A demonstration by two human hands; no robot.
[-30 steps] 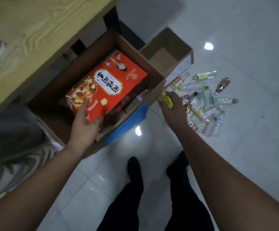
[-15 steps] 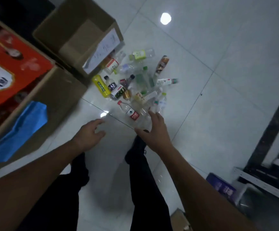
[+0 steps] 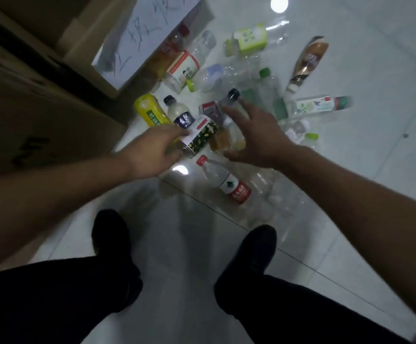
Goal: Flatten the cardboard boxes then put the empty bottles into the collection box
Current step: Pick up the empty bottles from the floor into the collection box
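Several empty plastic bottles lie scattered on the white tile floor. My left hand [image 3: 156,148] wraps around the lower end of a bottle with a dark floral label [image 3: 202,134]. My right hand [image 3: 259,136] hovers over the middle of the pile with fingers spread and holds nothing; its fingertips are close to a black-capped bottle [image 3: 230,96]. A yellow bottle [image 3: 149,111] lies just beyond my left hand, and a red-labelled water bottle [image 3: 230,186] lies near my feet. An open cardboard box with a handwritten white sheet [image 3: 149,36] stands at the upper left, touching the pile.
A large brown cardboard box [image 3: 40,110] fills the left side. My two black shoes [image 3: 110,234] stand on the tiles below the pile. A brown-labelled bottle [image 3: 306,63] and a green-labelled one [image 3: 251,39] lie at the far edge. A ceiling light reflects on the floor.
My view turned from the large box with the red carton down to the bottle pile. Both hands moved forward into the pile, and my left hand closed on the floral-label bottle.
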